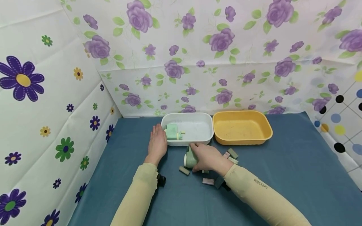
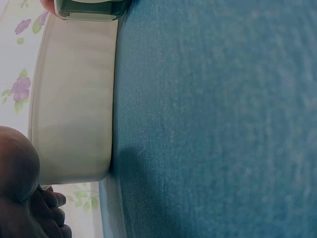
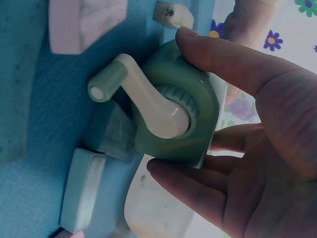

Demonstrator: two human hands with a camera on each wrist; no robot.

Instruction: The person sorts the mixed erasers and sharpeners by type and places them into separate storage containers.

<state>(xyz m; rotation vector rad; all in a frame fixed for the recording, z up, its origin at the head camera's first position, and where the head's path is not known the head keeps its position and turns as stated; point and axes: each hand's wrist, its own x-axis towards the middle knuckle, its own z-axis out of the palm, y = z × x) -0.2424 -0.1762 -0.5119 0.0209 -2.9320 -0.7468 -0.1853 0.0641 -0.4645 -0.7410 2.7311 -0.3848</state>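
Note:
My right hand (image 1: 207,157) grips a dark green crank pencil sharpener (image 1: 191,158) just in front of the white tray (image 1: 198,125). In the right wrist view the thumb and fingers hold the sharpener's body (image 3: 205,106) at opposite sides, its cream crank (image 3: 148,101) facing the camera. My left hand (image 1: 158,142) lies with straight fingers along the left end of the white tray. A lighter mint pencil sharpener (image 1: 171,131) sits inside that tray at its left end. The left wrist view shows the tray's front wall (image 2: 74,99) and part of the left hand (image 2: 20,193).
A yellow tray (image 1: 243,142) stands right beside the white one. Several small erasers lie on the blue cloth about my right hand, among them a grey-green one (image 1: 184,170), a pinkish one (image 1: 208,181) and another grey-green one (image 1: 233,153). A flowered sheet (image 1: 181,88) hangs behind.

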